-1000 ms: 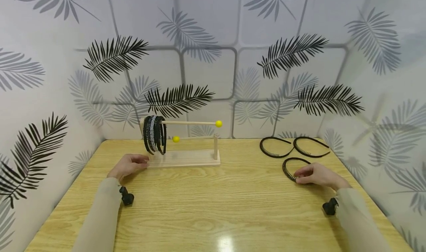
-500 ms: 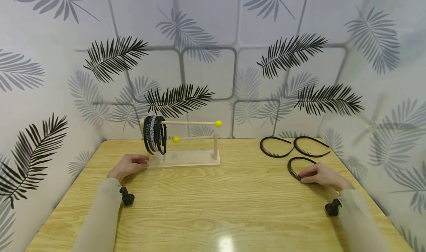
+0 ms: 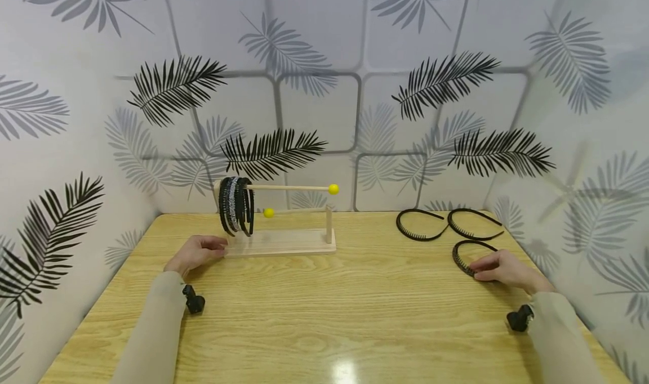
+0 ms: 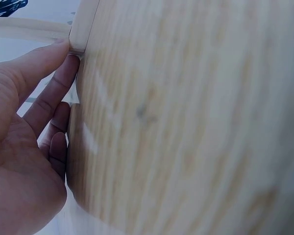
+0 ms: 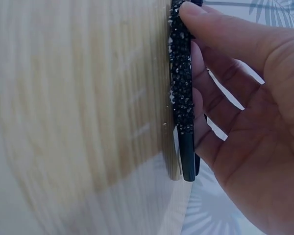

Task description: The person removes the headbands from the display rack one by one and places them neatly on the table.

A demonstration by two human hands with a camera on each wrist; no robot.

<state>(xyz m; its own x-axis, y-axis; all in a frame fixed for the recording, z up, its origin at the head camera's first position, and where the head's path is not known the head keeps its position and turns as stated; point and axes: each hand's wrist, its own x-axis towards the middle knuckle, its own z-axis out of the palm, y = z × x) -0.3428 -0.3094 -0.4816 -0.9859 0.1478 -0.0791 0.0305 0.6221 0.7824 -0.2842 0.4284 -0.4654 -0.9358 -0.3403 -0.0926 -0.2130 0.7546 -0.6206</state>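
Note:
My right hand pinches a black toothed headband lying on the table at the right. In the right wrist view, dark sparkling stones cover the band, and the thumb is on its edge with fingers behind. My left hand holds the left front corner of a pale wooden headband stand. Thumb and index finger meet at the base edge in the left wrist view. Several black and silver headbands hang at the left of the stand's upper rod.
Two more black headbands lie behind the right hand, near the wall. The stand's upper rod and a lower rod end in yellow balls. A patterned wall borders the wooden table.
My right hand has slid the headband to the right along the table, closer to the two behind it. The left hand and the stand have stayed in place.

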